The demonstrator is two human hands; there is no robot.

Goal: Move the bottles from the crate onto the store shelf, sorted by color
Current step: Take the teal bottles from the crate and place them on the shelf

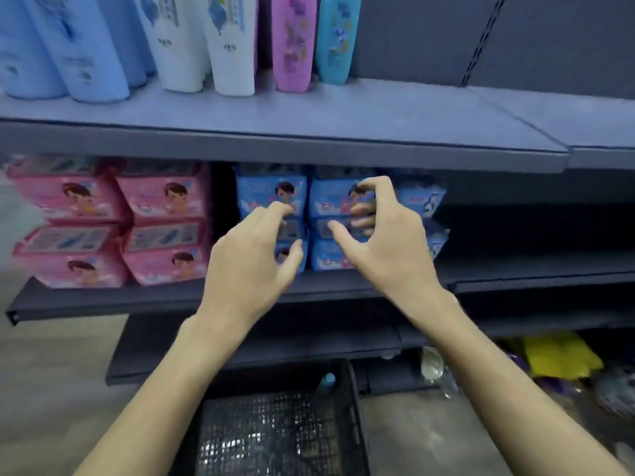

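On the upper shelf stand light blue bottles at the left, white bottles beside them, then a purple bottle and a teal bottle. The black mesh crate lies on the floor below me, with one blue-capped bottle at its far edge. My left hand and my right hand hover side by side in front of the middle shelf. Both have curled, parted fingers and hold nothing.
The middle shelf carries pink wipe packs at the left and blue wipe packs behind my hands. The right part of the upper shelf is bare. Yellow and purple items and a clear bottle lie low at the right.
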